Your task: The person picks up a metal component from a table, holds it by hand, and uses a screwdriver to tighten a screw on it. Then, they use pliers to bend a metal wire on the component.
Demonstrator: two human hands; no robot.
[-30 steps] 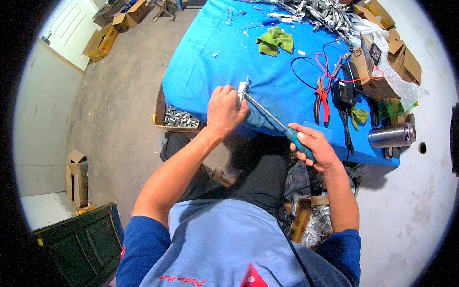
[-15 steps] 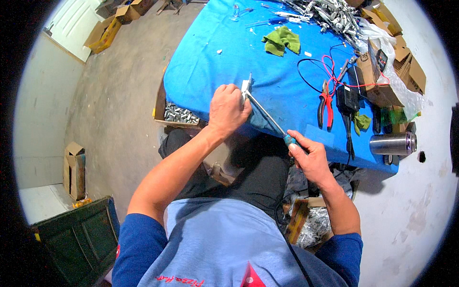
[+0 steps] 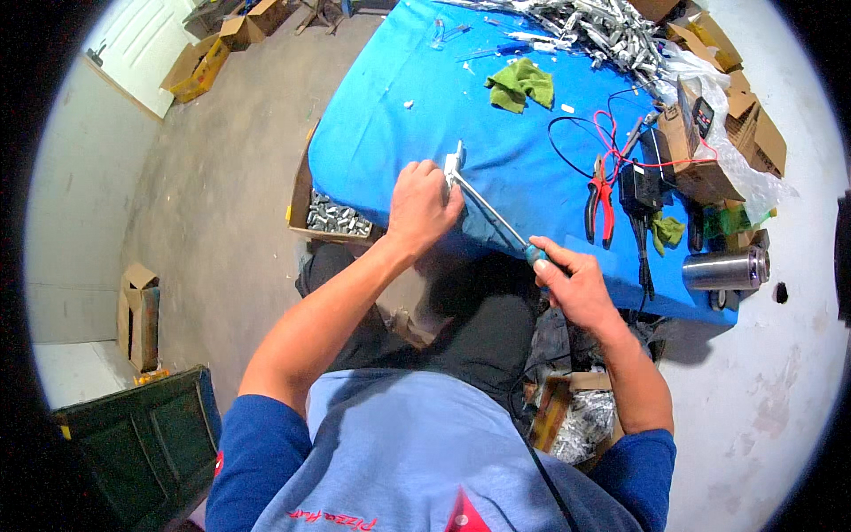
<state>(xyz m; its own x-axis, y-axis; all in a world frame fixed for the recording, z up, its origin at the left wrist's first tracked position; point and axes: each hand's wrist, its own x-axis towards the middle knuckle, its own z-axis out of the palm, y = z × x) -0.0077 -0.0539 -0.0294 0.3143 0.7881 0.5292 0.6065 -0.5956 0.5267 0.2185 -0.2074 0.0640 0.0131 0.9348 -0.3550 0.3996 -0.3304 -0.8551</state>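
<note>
My left hand (image 3: 420,207) is closed around a small white and metal part (image 3: 453,165) near the front of the blue-covered table (image 3: 417,75). The part's far end sticks out past my fingers; the rest is hidden. In my right hand (image 3: 574,282) is a screwdriver (image 3: 493,215) with a blue-green handle. Its long shaft slants up to the left, and the tip meets the part beside my left fingers. Whether the tip sits in a screw is too small to tell.
Right of my hands lie red-handled pliers (image 3: 600,202), a black power adapter (image 3: 640,184) and a metal cylinder (image 3: 725,269). A green cloth (image 3: 520,85) lies farther back, before a heap of metal parts (image 3: 603,31). A box of small metal pieces (image 3: 335,217) stands at the table's left edge.
Both hands stay at nearly the same place, with the screwdriver still against the part. The view has shifted slightly, and the part appears tilted a little differently.
</note>
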